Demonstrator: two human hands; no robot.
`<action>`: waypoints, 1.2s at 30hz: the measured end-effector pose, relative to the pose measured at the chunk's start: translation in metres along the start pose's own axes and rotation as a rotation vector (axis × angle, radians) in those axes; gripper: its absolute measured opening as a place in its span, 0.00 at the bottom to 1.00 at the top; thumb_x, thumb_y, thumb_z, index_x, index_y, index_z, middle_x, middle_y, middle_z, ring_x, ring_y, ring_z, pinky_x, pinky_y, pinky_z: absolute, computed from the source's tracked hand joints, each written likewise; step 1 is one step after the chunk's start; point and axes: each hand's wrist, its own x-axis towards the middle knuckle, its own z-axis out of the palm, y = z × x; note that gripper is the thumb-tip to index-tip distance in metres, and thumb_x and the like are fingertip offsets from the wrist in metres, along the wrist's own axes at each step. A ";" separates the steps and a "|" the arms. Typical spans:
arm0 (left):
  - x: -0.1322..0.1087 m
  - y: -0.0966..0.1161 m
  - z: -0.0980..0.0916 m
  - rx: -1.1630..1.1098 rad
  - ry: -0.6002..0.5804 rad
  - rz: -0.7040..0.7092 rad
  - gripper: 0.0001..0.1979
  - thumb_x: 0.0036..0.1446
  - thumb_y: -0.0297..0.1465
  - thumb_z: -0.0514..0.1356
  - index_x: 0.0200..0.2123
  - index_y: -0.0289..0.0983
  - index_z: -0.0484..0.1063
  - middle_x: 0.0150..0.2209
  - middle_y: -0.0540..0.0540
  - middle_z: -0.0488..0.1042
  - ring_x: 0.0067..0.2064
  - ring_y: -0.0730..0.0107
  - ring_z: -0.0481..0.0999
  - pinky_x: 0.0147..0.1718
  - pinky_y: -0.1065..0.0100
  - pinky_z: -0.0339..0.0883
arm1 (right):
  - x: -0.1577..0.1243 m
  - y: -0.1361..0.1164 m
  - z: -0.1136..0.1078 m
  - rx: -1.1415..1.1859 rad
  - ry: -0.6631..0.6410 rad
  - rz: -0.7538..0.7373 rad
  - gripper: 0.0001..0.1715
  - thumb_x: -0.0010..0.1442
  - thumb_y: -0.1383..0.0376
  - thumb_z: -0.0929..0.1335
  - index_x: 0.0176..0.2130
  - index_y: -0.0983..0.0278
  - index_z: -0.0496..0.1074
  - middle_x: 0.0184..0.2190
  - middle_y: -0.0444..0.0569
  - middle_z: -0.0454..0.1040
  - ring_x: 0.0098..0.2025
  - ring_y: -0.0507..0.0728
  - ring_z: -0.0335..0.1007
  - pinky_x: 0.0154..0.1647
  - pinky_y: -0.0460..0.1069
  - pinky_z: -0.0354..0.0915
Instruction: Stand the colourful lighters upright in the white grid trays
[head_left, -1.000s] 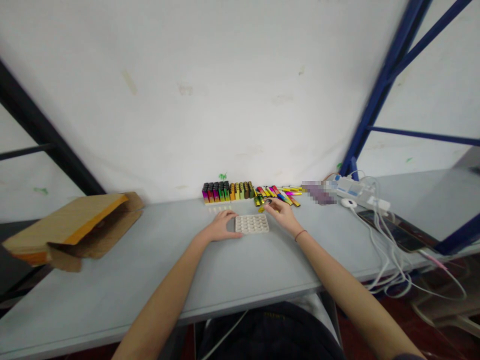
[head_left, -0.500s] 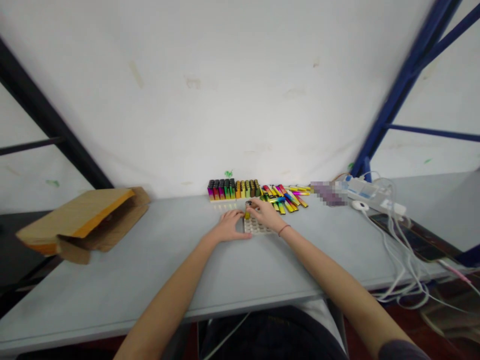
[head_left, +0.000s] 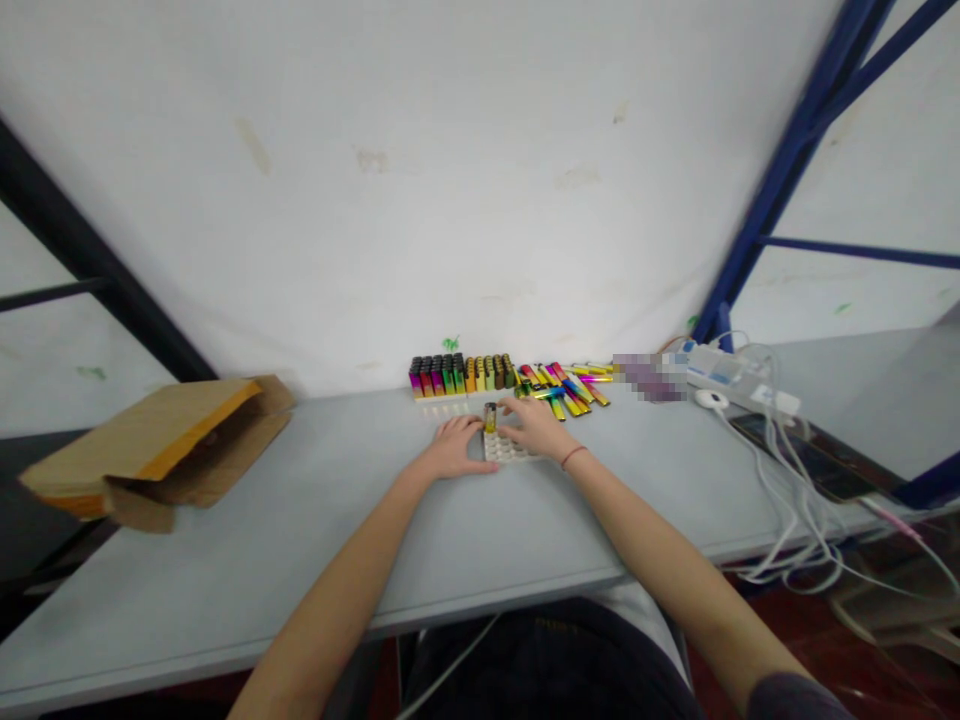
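Observation:
A white tray with rows of holes (head_left: 510, 449) lies on the table in front of me. One yellow lighter (head_left: 490, 420) with a metal top stands upright in its back left corner. My left hand (head_left: 452, 449) steadies the tray's left side, thumb along the front edge and fingers near the lighter. My right hand (head_left: 538, 428) hovers over the tray's right part, thumb and index finger spread just right of the lighter, holding nothing. Behind, several upright lighters (head_left: 438, 376) fill a second tray. Loose shiny lighters (head_left: 574, 392) lie piled to its right.
An opened cardboard box (head_left: 150, 440) rests at the table's left. On the right are a power strip (head_left: 720, 368), a phone (head_left: 810, 460), a white plug (head_left: 709, 400) and tangled white cables (head_left: 795, 520). The wall (head_left: 480, 200) rises behind; a blue metal frame (head_left: 780, 160) stands right.
My right hand has let go of the yellow lighter and its fingers have parted slightly to the right. The lighter now stands alone in the tray. The view has shifted slightly.

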 end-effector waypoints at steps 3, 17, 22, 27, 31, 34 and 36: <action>0.001 -0.002 0.002 0.004 0.012 0.003 0.40 0.44 0.55 0.63 0.54 0.38 0.63 0.57 0.38 0.63 0.58 0.47 0.60 0.58 0.52 0.51 | -0.005 0.021 -0.017 -0.108 0.079 0.110 0.15 0.59 0.65 0.65 0.47 0.62 0.71 0.43 0.53 0.75 0.49 0.60 0.67 0.51 0.53 0.58; 0.000 -0.002 0.001 -0.010 0.013 0.018 0.40 0.44 0.57 0.62 0.55 0.38 0.63 0.57 0.38 0.63 0.59 0.47 0.61 0.58 0.52 0.51 | -0.014 0.083 -0.023 -0.415 0.209 0.639 0.19 0.61 0.66 0.60 0.48 0.70 0.72 0.49 0.69 0.68 0.54 0.71 0.58 0.47 0.62 0.58; 0.001 -0.003 0.003 -0.016 0.017 0.019 0.40 0.44 0.57 0.61 0.55 0.39 0.63 0.58 0.38 0.62 0.59 0.46 0.60 0.58 0.51 0.51 | -0.018 0.093 -0.025 -0.363 0.214 0.597 0.19 0.57 0.73 0.60 0.48 0.73 0.68 0.50 0.70 0.64 0.51 0.68 0.61 0.49 0.58 0.58; 0.001 -0.003 0.002 0.001 0.009 0.014 0.40 0.45 0.57 0.61 0.55 0.39 0.63 0.57 0.38 0.62 0.59 0.47 0.60 0.58 0.52 0.52 | -0.017 0.082 -0.029 -0.168 0.352 0.543 0.20 0.55 0.73 0.60 0.49 0.72 0.62 0.43 0.63 0.69 0.43 0.63 0.66 0.44 0.54 0.61; 0.001 -0.001 0.000 0.017 0.002 0.013 0.40 0.45 0.57 0.61 0.55 0.38 0.63 0.58 0.38 0.62 0.59 0.48 0.61 0.58 0.52 0.52 | -0.012 0.062 -0.029 0.108 0.342 0.475 0.16 0.61 0.63 0.60 0.48 0.66 0.63 0.37 0.55 0.72 0.41 0.62 0.68 0.44 0.53 0.62; 0.001 0.000 -0.001 0.017 -0.006 0.005 0.40 0.45 0.57 0.61 0.55 0.38 0.63 0.58 0.38 0.62 0.59 0.48 0.60 0.58 0.52 0.51 | -0.010 0.046 -0.027 0.276 0.335 0.368 0.16 0.62 0.56 0.60 0.44 0.63 0.66 0.37 0.53 0.73 0.44 0.60 0.68 0.48 0.53 0.61; 0.001 -0.001 0.000 0.019 -0.004 0.003 0.40 0.45 0.57 0.61 0.56 0.38 0.63 0.58 0.38 0.62 0.59 0.48 0.61 0.58 0.53 0.51 | -0.010 0.036 -0.024 0.419 0.319 0.350 0.16 0.61 0.54 0.61 0.41 0.62 0.68 0.32 0.49 0.72 0.39 0.58 0.68 0.45 0.51 0.63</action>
